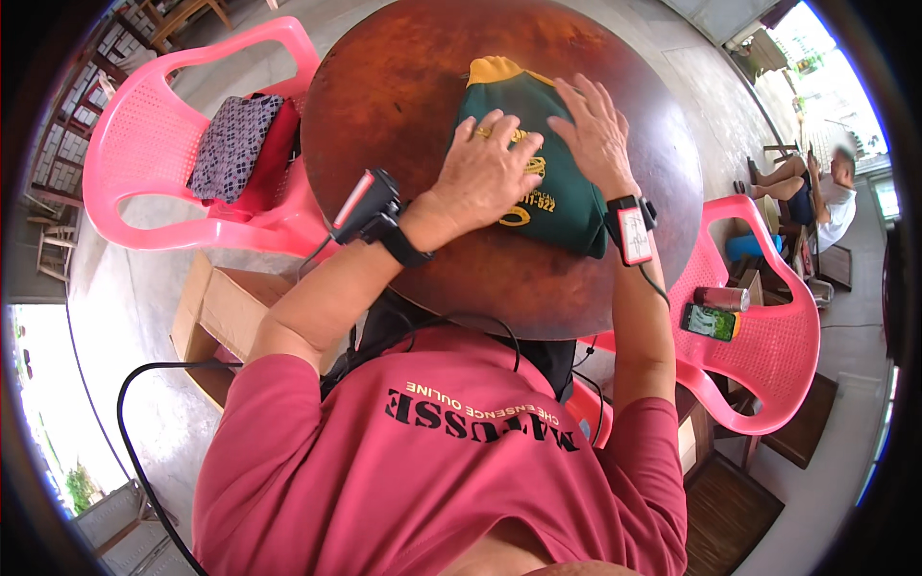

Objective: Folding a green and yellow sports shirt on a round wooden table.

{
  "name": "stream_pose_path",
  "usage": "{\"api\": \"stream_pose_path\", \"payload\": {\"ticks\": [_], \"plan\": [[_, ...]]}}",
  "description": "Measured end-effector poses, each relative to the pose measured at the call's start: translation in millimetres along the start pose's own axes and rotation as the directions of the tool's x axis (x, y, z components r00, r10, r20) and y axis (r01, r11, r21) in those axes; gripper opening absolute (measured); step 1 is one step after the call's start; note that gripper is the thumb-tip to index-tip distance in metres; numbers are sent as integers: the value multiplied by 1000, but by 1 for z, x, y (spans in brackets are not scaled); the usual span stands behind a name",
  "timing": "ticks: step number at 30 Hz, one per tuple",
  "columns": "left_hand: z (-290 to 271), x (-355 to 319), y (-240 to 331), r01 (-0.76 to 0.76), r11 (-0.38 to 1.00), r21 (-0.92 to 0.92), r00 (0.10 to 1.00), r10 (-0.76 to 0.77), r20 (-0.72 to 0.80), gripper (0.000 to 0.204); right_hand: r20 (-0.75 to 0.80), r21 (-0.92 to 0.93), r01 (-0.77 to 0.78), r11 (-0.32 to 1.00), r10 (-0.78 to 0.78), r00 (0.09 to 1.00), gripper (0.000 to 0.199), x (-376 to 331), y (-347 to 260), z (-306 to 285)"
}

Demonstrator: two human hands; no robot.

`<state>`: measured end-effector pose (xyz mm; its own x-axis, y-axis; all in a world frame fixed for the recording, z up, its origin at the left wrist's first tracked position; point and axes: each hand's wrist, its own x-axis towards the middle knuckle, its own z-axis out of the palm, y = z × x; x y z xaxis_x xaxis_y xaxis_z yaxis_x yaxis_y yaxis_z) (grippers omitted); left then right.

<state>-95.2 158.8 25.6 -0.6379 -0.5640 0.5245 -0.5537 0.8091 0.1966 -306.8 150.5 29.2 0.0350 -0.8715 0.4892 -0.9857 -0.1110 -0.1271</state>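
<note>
Pressing flat on the folded green shirt (538,163), both hands lie open, gripping nothing: left hand (485,173) on its near half, right hand (597,134) at its far edge. The shirt lies mid-tabletop (384,86). Sliding palms could wrinkle or unfold it.

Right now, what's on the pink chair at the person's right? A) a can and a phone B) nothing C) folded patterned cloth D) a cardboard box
A: a can and a phone lie on the seat of the right pink chair, while both hands, left and right, press flat on the green garment on the round table.
</note>
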Motion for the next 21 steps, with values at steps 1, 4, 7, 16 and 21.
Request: {"api": "stream_pose_path", "payload": {"ticks": [1,4,7,16,21], "plan": [[3,0,3,1,1000,-3,1000,-1,1,53,46,-71,112,991,-109,993,52,6,0,3],[20,-15,3,103,995,7,988,-103,116,62,120,-121,123,985,-109,987,52,16,20,27],[43,-39,-4,83,996,-13,993,-82,90,77,201,-52,1,999,9,980,58,7,45,60],[43,-40,-8,108,994,13,974,-109,200,79,239,106,-120,987,91,967,58,11,48,73],[47,-36,-36,-45,998,-33,970,51,236,73,209,74,-231,970,211,955,56,-13,40,56]]}}
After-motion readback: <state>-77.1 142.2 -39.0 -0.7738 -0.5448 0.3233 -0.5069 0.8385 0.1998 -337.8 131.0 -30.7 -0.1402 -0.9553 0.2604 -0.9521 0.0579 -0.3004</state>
